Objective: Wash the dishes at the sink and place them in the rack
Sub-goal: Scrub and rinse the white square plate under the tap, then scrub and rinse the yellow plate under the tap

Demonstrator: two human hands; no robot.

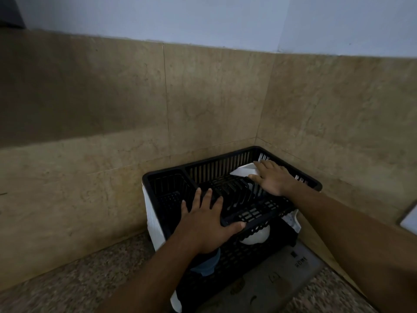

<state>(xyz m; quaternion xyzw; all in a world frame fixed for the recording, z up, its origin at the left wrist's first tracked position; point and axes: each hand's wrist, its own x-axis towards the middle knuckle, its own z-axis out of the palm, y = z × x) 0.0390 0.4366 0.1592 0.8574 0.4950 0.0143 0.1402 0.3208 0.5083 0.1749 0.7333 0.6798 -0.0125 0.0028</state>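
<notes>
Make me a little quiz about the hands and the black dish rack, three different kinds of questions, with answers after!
1. True or false: the left hand rests on the front edge of the black dish rack.
2. Which hand touches the white dish? A. left B. right C. neither
3. Fill in: under the top tier sit a white bowl and a ____ bowl.

Key: 1 true; 2 B, the right hand, its fingers laid flat on the dish; 3 blue.
</notes>
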